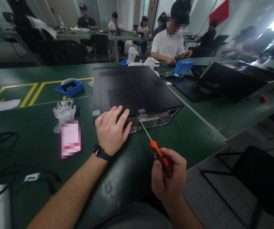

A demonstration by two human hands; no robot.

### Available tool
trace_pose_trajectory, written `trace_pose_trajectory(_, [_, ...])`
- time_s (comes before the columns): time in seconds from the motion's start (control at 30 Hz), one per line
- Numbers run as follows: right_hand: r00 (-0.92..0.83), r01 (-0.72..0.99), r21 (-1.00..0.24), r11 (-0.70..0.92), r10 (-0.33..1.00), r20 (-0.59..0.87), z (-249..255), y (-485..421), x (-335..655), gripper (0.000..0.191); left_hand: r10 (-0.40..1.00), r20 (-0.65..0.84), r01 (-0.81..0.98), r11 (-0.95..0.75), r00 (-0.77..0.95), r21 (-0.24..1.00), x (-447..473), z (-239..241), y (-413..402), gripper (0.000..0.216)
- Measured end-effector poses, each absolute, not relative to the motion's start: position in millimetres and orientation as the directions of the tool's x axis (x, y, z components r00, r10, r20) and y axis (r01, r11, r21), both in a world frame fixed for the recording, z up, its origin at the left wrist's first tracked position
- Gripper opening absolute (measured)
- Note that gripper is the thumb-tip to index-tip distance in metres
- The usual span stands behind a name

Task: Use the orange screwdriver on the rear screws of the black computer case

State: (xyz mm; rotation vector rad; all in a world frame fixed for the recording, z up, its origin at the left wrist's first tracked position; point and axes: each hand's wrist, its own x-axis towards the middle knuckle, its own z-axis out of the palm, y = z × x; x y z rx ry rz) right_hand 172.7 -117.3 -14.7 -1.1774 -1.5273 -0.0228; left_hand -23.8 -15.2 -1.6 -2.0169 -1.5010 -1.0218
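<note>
A black computer case (pixel 137 86) lies flat on the green table, its rear panel facing me. My left hand (pixel 111 128) rests on the near left edge of the case, fingers spread over the top and the thumb by the rear panel. In my right hand (pixel 170 175) is an orange and black screwdriver (pixel 160 154), gripped by its handle. The shaft points away from me, and its tip meets the upper edge of the rear panel near the middle. Whether the tip sits in a screw is too small to tell.
Left of the case are a blue bin (pixel 73 90), work gloves (pixel 66 110) and a pink-edged pad (pixel 70 140). Black cables (pixel 41 175) lie at the near left. A panel-like black device (pixel 232 81) stands at right. Opposite, a person (pixel 169 44) works; a chair (pixel 260 178) stands at right.
</note>
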Motion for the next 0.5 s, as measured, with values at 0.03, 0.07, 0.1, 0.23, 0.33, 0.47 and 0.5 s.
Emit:
trace_pose_trajectory(0.03, [0.146,0.674,-0.545,0.499,0.633,0.760,-13.0,-116.7,172.2,0.039,0.627,0.765,0.943,-0.323,0.146,0.085,-23.7,-1.4,-15.3,0.045])
trace_pose_trajectory(0.07, [0.142,0.681,-0.531,0.503,0.622,0.770,-11.8,-116.1,171.7,0.039,0.626,0.766,0.944,-0.320,0.146,0.082,-23.7,-1.2,-15.3,0.044])
trace_pose_trajectory(0.1, [0.139,0.685,-0.523,0.507,0.614,0.777,-11.2,-115.8,171.4,0.038,0.627,0.765,0.945,-0.317,0.146,0.078,-23.7,-1.2,-15.3,0.044])
trace_pose_trajectory(0.23, [0.168,0.674,-0.563,0.477,0.643,0.747,-15.4,-117.1,172.5,0.032,0.634,0.759,0.945,-0.316,0.147,0.080,-24.0,-2.2,-14.6,0.046])
trace_pose_trajectory(0.33, [0.190,0.656,-0.598,0.461,0.666,0.721,-18.1,-118.4,173.9,0.031,0.637,0.757,0.941,-0.323,0.143,0.095,-24.3,-2.9,-14.1,0.046])
trace_pose_trajectory(0.47, [0.120,0.625,-0.560,0.543,0.643,0.757,-11.9,-114.9,172.6,0.038,0.628,0.764,0.941,-0.326,0.147,0.087,-24.3,-2.5,-14.2,0.046])
trace_pose_trajectory(0.5, [0.108,0.621,-0.541,0.567,0.622,0.776,-10.1,-113.6,172.1,0.039,0.626,0.766,0.942,-0.326,0.148,0.084,-24.2,-2.3,-14.4,0.045])
